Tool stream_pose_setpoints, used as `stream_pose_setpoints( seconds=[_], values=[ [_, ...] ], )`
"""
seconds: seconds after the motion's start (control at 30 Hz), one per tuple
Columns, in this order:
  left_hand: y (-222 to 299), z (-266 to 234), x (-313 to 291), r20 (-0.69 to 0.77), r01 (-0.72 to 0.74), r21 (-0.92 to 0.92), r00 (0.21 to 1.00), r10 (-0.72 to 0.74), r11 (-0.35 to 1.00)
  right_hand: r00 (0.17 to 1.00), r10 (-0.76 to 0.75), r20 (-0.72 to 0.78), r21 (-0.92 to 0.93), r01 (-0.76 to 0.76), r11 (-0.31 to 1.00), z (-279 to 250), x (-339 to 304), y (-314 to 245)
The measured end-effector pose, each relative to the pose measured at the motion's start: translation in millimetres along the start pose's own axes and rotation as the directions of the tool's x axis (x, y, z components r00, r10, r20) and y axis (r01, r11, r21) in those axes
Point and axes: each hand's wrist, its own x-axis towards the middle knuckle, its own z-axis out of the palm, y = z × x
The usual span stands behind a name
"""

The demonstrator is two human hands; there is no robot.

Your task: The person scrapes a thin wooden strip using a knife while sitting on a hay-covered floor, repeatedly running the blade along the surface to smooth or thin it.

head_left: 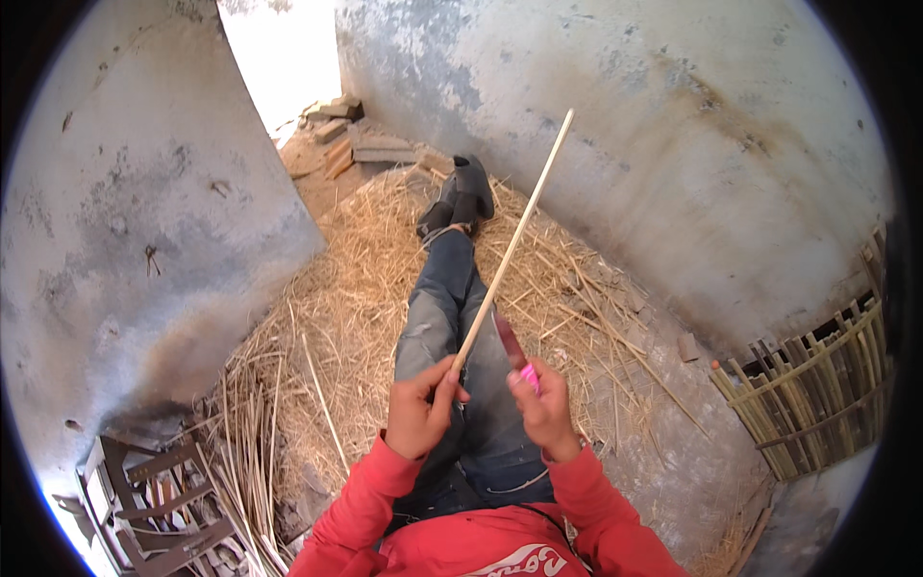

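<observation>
A long, pale wooden stick (519, 231), smooth and thin, slants up and away from my left hand (423, 409). The fingers of that hand are wrapped round its lower end, above my lap. My right hand (546, 409) grips a knife by its pink handle (530, 377). The knife's dark blade (507, 338) points up and slightly left, its tip close to the stick; whether they touch I cannot tell. My outstretched legs (452, 317) in dark trousers lie beneath both hands, with the feet crossed.
Straw-like shavings (356, 260) cover the ground around my legs. Split sticks (250, 452) lie in a heap at left, beside a dark slatted frame (163, 500). A woven slat basket (817, 394) stands at right. Bricks (336, 149) lie by the doorway, between plastered walls (615, 125).
</observation>
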Motion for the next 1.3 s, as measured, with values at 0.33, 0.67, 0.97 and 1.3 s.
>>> stream_pose_setpoints(
  seconds=[0.33, 0.67, 0.97, 1.3],
  values=[
    [47, -27, 10, 0.063, -0.056, -0.087, 0.996, 0.062, 0.995, 0.962, -0.273, 0.014, -0.207, 0.270, 0.940, -5, 78, -59],
    [85, -31, -4, -0.091, -0.326, 0.271, 0.928, 0.361, 0.906, 0.892, -0.437, 0.113, -0.357, 0.447, 0.820, 5, 65, -95],
    [90, -24, -10, -0.146, -0.381, 0.417, 0.868, 0.475, 0.825, 0.906, -0.422, -0.043, -0.321, 0.387, 0.864, 2, 69, -103],
    [95, -24, -11, -0.128, -0.300, 0.336, 0.924, 0.359, 0.893, 0.897, -0.357, 0.259, -0.236, 0.417, 0.877, 11, 54, -89]
  ],
)
